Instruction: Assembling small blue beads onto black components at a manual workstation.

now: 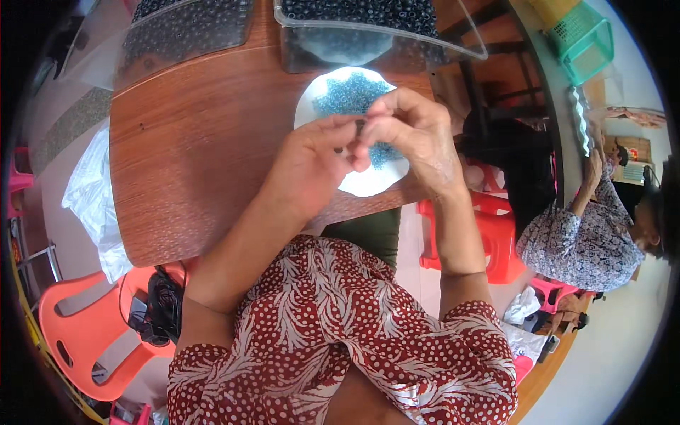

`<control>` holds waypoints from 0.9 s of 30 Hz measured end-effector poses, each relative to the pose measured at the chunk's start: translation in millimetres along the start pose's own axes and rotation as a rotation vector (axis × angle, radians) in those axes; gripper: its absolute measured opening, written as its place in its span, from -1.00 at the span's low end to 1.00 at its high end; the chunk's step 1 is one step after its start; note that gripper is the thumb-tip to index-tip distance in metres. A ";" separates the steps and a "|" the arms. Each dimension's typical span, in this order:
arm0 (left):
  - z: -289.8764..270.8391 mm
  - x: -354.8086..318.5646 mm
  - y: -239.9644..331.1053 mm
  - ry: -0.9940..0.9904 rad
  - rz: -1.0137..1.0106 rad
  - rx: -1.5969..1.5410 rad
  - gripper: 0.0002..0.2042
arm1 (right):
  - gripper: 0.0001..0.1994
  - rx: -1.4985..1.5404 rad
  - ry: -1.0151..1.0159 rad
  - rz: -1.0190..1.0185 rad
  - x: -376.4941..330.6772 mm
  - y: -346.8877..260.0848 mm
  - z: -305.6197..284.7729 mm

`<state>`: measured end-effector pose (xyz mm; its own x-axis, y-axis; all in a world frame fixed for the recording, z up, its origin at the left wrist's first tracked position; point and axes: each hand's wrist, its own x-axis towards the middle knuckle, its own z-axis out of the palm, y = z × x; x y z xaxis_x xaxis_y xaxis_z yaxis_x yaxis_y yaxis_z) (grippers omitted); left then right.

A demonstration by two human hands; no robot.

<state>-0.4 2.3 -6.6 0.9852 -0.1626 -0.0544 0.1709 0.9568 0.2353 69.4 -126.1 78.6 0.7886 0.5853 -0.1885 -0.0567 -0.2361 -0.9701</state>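
Both hands meet over a white scalloped plate (309,99) that holds many tiny blue translucent beads (347,94). My left hand (312,159) is closed in a pinch on a small dark ring-like piece (360,128), which resembles the black rings in the bins. Close against it, my right hand (418,138) has its thumb and forefinger bent together by the same piece. Anything else in the right fingertips is too small to make out.
Beyond the plate, a clear plastic bin (382,48) of black rings (354,11) stands on the brown wooden table (191,156), with another bin (188,39) to its left. An orange chair (78,340) and a red stool (489,241) flank me. Another person (584,237) works at right.
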 end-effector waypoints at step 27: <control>6.5 0.5 -5.7 -0.024 0.183 0.035 -0.76 | -0.84 -0.630 0.249 -0.636 -28.5 25.6 28.2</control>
<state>-0.8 -4.7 -1.7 0.9999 0.0077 0.0154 -0.0116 0.9621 0.2725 28.2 -127.0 54.8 0.6702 0.5829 0.4595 0.7170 -0.3485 -0.6037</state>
